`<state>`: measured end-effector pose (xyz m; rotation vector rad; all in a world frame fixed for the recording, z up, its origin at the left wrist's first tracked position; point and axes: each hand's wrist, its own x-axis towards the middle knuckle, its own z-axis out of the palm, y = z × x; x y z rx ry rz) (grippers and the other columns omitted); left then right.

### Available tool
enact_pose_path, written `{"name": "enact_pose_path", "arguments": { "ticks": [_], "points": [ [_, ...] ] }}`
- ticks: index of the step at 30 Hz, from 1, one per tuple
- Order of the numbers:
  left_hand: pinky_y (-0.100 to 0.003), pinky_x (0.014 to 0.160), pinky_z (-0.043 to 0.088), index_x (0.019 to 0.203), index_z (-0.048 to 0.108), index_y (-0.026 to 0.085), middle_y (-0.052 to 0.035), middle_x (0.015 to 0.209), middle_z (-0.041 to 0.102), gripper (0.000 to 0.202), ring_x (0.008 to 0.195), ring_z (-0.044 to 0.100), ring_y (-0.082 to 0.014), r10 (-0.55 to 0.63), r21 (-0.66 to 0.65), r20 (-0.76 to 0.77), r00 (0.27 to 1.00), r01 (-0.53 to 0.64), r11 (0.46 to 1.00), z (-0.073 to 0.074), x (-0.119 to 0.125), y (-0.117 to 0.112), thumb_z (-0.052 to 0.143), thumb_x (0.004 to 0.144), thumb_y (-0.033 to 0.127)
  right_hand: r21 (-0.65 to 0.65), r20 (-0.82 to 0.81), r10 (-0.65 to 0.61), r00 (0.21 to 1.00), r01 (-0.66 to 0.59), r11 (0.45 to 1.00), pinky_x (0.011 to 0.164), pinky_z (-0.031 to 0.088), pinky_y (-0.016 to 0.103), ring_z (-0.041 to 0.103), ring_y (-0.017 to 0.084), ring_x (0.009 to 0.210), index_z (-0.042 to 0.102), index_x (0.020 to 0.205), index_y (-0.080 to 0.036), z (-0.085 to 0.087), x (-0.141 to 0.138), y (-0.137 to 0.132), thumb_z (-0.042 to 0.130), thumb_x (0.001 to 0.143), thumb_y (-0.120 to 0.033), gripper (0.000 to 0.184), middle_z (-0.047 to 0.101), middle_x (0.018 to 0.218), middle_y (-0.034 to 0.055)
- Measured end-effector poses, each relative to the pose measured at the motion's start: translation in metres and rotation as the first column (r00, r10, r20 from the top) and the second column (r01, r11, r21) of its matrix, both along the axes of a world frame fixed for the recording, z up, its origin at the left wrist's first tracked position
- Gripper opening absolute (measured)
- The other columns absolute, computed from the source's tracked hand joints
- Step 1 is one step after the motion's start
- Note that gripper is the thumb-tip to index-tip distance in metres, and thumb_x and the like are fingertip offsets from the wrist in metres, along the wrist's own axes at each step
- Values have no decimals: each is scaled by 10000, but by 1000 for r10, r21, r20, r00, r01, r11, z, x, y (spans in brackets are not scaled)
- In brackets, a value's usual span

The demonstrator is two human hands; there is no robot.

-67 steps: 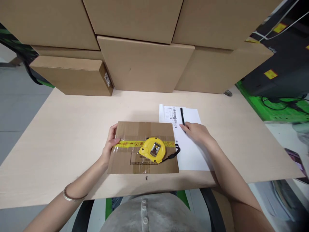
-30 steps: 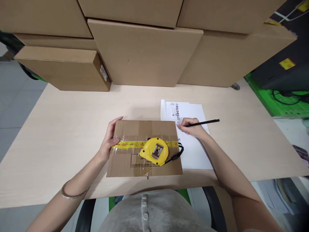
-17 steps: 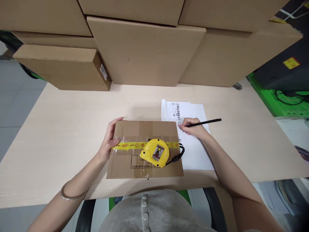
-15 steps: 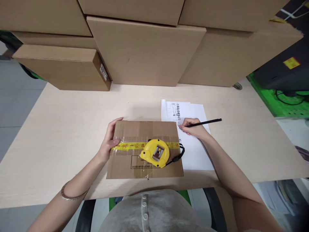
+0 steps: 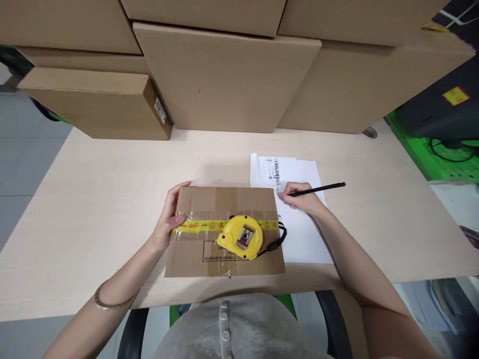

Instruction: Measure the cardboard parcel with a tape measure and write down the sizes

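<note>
My left hand (image 5: 170,219) grips the left side of a small cardboard box (image 5: 202,202), thumb on top and fingers along its far left corner. Yellow printed tape runs across the box. On its top lies a yellow tape measure (image 5: 234,238), its black wrist strap hanging past the right edge. My right hand (image 5: 299,198) is closed around a black pen (image 5: 329,187) and rests on white paper sheets (image 5: 307,239). The tip of the pen is hidden by my fingers. Dark writing or print shows near the top left of the sheets, which lie partly under or behind the box.
Large cardboard boxes (image 5: 228,82) stand stacked along the back of the table (image 5: 93,209). A flat carton (image 5: 112,114) with a label sits at back left. Right of the table are a green crate (image 5: 415,154) and a dark case (image 5: 430,109).
Hardly anything differs. My right hand and the pen have shifted very slightly to the right; my left hand, the box and the tape measure stay in place.
</note>
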<state>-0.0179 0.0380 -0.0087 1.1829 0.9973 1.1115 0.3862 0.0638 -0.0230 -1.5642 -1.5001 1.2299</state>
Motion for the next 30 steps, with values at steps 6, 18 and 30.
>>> {"name": "enact_pose_path", "arguments": {
  "ticks": [6,18,30],
  "points": [
    [-518,1119,420,1386,628,320,-62,1450,586,720,1381,466,-410,17,-15,-6,1000,-18,1000,2,0,1,771,699,482,-1,-14,-45,999,45,999,360,332,244,426,88,358,485,579,-246,-5,6,3,863,717,-590,530,561,462,-26],
    [-513,1114,411,1397,610,322,-60,1453,578,730,1396,458,-409,0,-22,0,1000,0,1000,0,-1,0,761,699,471,-3,5,10,1000,-10,1000,392,314,240,400,77,381,511,561,-235,2,1,0,855,741,-528,486,533,443,-34],
    [-511,1136,394,1392,621,333,-52,1440,587,713,1389,464,-392,5,-25,6,1000,-4,1000,4,1,-1,769,709,472,24,30,-2,1000,2,1000,398,304,243,388,79,380,463,569,-247,-2,2,0,826,768,-476,473,519,438,-46]
  ]
}}
